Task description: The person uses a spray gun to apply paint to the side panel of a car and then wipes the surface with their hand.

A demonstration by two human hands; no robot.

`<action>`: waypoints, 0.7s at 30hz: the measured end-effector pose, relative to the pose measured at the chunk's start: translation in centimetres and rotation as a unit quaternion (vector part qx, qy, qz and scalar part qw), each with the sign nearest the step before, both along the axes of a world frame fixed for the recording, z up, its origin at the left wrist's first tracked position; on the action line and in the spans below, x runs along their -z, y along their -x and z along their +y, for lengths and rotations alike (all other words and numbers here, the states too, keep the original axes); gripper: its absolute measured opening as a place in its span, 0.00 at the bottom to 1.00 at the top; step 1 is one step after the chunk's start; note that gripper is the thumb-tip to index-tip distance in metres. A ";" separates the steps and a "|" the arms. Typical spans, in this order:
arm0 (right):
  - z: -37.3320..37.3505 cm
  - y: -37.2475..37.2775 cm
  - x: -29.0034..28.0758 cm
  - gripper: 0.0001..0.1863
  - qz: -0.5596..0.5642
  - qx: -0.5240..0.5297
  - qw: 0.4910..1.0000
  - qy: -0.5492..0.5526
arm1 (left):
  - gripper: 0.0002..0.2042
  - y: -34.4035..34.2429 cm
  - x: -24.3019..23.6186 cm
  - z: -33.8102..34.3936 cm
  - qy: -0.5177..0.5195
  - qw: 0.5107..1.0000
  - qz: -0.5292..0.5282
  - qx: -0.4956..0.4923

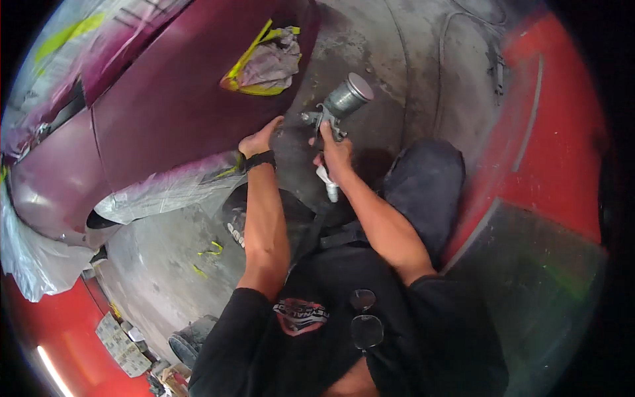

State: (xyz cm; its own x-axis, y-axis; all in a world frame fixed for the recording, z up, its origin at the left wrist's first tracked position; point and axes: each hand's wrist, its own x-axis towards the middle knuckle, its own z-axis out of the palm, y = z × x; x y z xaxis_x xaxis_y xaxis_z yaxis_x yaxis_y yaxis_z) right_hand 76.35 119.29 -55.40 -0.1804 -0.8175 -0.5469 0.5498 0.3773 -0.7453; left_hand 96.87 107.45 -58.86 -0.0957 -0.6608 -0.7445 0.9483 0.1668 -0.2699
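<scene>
My right hand [337,153] is wrapped round the grip of a spray gun [329,118], which has a metal cup with a pale lid [360,86] on top. White wrapping [325,177] surrounds the fitting below the grip. The gun points left, toward a dull purple car body [165,92]. Beside the body's lower edge is my left hand [260,141], with a black band on the wrist. One digit stretches out; the other fingers are mostly hidden, and I cannot tell if they touch the panel. Crumpled masking paper [272,63] edged with yellow tape covers an opening in the body.
Clear plastic sheeting [178,188] hangs along the car's lower side. Yellow tape scraps [210,249] lie on the concrete floor [152,258]. A dark bucket [188,341] stands at the lower left. A hose [440,73] runs over the floor, and a red wall [555,132] rises at right.
</scene>
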 end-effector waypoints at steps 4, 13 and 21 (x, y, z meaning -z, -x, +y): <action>-0.2 -0.7 1.7 0.31 -0.032 0.036 0.999 -0.013 | 0.41 2.2 -2.3 -0.1 -0.066 0.997 0.022 -0.038; -1.6 0.7 0.0 0.24 -0.030 0.085 0.996 0.015 | 0.41 7.9 -1.2 -1.3 -0.020 0.995 0.034 -0.090; -1.9 2.0 -1.1 0.27 -0.023 0.139 0.990 0.029 | 0.45 8.5 -5.5 0.6 0.017 0.965 0.245 -0.095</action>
